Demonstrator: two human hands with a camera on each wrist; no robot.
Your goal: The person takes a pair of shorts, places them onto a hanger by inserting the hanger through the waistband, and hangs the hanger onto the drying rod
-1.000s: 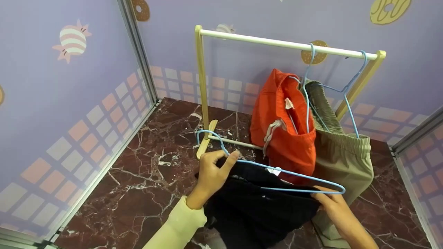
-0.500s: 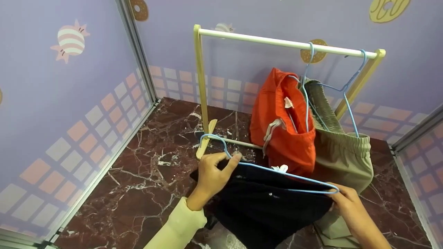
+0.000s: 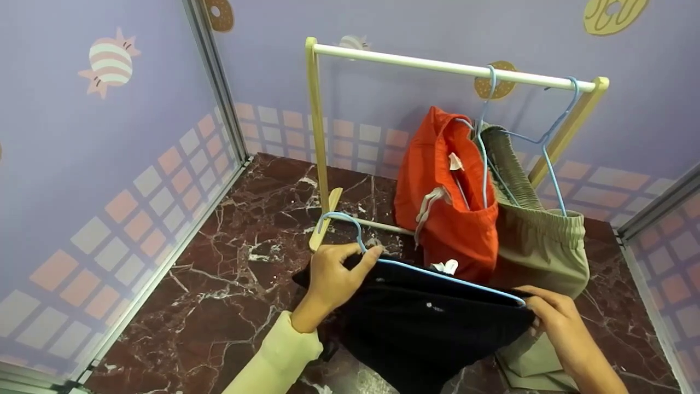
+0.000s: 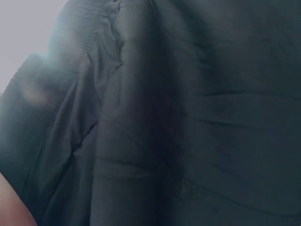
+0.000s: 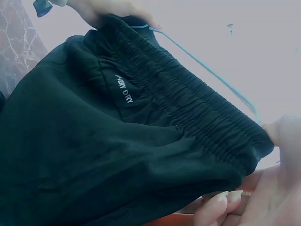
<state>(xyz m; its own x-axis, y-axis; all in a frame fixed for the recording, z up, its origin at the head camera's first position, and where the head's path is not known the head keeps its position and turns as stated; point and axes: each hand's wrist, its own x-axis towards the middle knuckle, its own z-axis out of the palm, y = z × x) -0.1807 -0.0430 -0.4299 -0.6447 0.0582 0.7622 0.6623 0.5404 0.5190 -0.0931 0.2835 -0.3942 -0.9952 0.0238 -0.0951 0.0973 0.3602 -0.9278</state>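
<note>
Black elastic-waist pants (image 3: 426, 328) hang between my two hands, a blue wire hanger (image 3: 454, 279) inside their waistband. My left hand (image 3: 336, 276) pinches the hanger just below its hook, along with the left part of the waistband. At the right end, my right hand (image 3: 558, 317) grips the waistband, which covers the hanger's tip in the head view. The right wrist view shows the gathered waistband (image 5: 188, 99), white lettering (image 5: 124, 89) and the hanger's top wire (image 5: 207, 67) above it. Dark cloth (image 4: 141, 117) fills most of the left wrist view.
Behind the hands stands a small rack with a white rail (image 3: 404, 61) and wooden posts (image 3: 319, 126). A red drawstring garment (image 3: 421, 164) and khaki pants (image 3: 547, 246) hang at its right on blue hangers. Purple walls (image 3: 262, 65) enclose the marbled floor (image 3: 219, 284).
My right hand has moved right and stretched the black waistband outward. The hanger's right end, visible outside before, is now tucked inside it. The left hand has barely moved.
</note>
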